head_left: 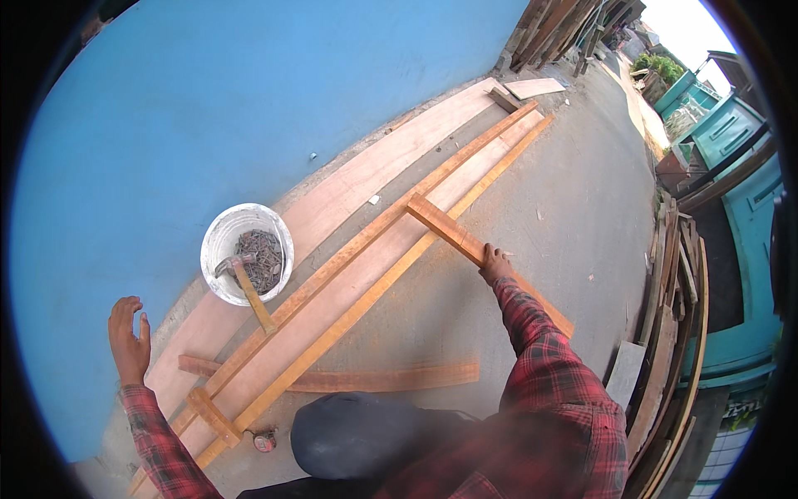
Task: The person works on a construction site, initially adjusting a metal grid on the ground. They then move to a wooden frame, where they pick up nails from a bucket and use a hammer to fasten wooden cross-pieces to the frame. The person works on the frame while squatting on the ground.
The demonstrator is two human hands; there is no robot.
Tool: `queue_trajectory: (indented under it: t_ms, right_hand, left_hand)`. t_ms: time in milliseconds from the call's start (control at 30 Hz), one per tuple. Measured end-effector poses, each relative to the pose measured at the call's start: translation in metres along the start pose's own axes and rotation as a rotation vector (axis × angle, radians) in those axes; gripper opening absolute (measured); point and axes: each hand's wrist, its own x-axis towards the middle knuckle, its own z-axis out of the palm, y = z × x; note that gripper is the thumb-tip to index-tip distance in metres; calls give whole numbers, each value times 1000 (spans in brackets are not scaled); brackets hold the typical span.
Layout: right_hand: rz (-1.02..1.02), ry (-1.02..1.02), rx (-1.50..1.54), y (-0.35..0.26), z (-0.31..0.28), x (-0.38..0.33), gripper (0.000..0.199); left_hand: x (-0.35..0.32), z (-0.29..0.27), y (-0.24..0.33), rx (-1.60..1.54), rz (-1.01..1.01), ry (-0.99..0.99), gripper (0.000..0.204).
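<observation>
The short wooden batten (453, 233) lies crosswise on the long frame rails (391, 241), its far end resting on the upper rail and its near end running out over the concrete ground (549, 208). My right hand (495, 264) is closed around that near end, fingers wrapped over the top face, so I report it as gripping the batten. The right arm is extended well forward, elbow nearly straight, red plaid sleeve down to the wrist.

In my judgement the step in hand is positioning this cross-piece on the rails. The next move calls for squaring it against both rails and holding it steady before any fastening; the hammer would have to be fetched first.

My left hand (129, 337) is raised at the left, near the blue wall (208, 100), palm open, fingers spread and slightly curled, holding nothing. The forearm comes up from the lower edge, apart from all material.

Outward from the work: a wide plywood sheet (349, 183) lies beside the rails along the foot of the wall. A white bucket (247, 254) of nails stands on it, with a hammer (245, 287) leaning out over its rim. A second short batten (214, 416) crosses the rails' near end, and a loose plank (374, 378) lies on the ground just beside it. A small tape measure (264, 441) sits near my knee. Stacked timber (673, 333) stands at the right.
</observation>
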Motion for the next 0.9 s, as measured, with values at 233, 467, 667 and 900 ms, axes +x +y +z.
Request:
queue_trajectory:
  t_ms: [233, 467, 667, 900]
  right_hand:
    - [22, 77, 208, -13, -5, -35, 82]
    - [-79, 179, 275, 14, -35, -62, 90]
    - [76, 50, 40, -62, -9, -53, 82]
    - [-188, 211, 278, -91, -99, -51, 83]
  left_hand:
    - [-80, 2, 7, -277, -104, -82, 17]
    - [-120, 31, -17, -491, -215, -117, 22]
    - [-148, 16, -24, -476, -293, -176, 23]
    - [-128, 7, -49, -326, -228, -276, 21]
